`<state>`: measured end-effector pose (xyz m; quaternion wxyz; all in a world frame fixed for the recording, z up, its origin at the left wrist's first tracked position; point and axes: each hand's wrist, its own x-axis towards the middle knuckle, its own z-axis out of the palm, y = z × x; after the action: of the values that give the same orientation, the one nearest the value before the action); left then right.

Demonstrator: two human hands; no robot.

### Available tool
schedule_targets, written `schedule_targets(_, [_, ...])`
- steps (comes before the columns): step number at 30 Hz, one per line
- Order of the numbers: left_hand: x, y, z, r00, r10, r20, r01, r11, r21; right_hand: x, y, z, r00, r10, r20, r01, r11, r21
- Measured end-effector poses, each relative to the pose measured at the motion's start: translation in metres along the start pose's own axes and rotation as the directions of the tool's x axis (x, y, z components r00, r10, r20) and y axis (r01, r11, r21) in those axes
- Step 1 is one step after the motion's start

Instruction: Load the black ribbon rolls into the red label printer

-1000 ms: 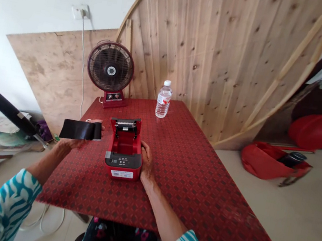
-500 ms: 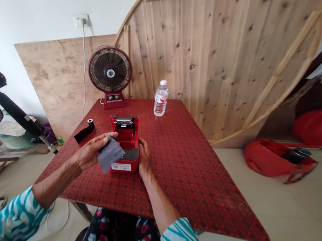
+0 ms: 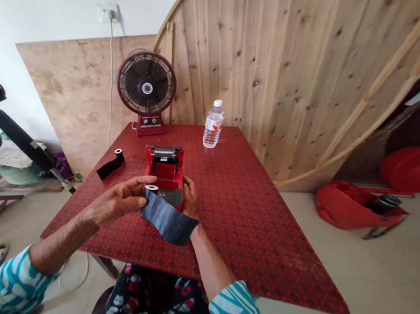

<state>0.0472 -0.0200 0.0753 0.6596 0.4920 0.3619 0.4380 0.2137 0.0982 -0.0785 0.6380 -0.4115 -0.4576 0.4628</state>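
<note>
We are holding a little roll (image 3: 151, 188) just above the front of the red printer (image 3: 167, 171). Our left hand (image 3: 118, 203) pinches the roll between the thumb and the first fingers, with its white middle facing up. A dark strip (image 3: 169, 223) has come loose from the roll and hangs down toward us, across our right wrist. Our right hand (image 3: 187, 199) lies against the right side of the printer with the fingers bent. We cannot tell if it grips the printer or only rests there to keep it from sliding. The lid (image 3: 164, 155) of the printer stands open at the back, and the red hollow inside looks bare. So we think the step in hand is getting the roll ready over the open printer. To sit in that hollow, the roll would need to be turned on its side and lowered gently. The loose strip would have to point the right way and not get folded under. The right hand would do well to keep the printer steady. The other roll (image 3: 111, 164) lies on the table (image 3: 247, 223) to the left, well apart from both hands. A fan (image 3: 146, 86) and a water bottle (image 3: 213, 124) stand at the far end.
</note>
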Motion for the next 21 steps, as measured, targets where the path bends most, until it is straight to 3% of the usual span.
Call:
schedule_targets(4, [-0.0036,0.0014,-0.0002,0.999,-0.018,0.028,0.018,1.000,-0.006,0.0035,0.0061,-0.0023,1.000,-0.005,-0.006,0.005,0.999,-0.040])
schedule_targets(11, [-0.0041,0.0030,0.0004,0.998,0.013,-0.067,-0.006,0.996,0.094,-0.0025,0.0009,-0.0032,0.999,0.006,0.044,-0.006,1.000,-0.020])
schedule_targets(17, [-0.0034,0.0008,0.0027,0.996,-0.036,-0.087,0.046,0.993,0.106,0.0032,0.0054,-0.0045,0.999,-0.027,0.046,0.031,0.996,-0.084])
schedule_targets(21, [-0.0064,-0.0054,0.0039,0.998,-0.041,-0.054,0.047,0.992,0.116,-0.0001,0.0020,-0.0039,0.998,0.035,0.046,-0.034,0.999,-0.003])
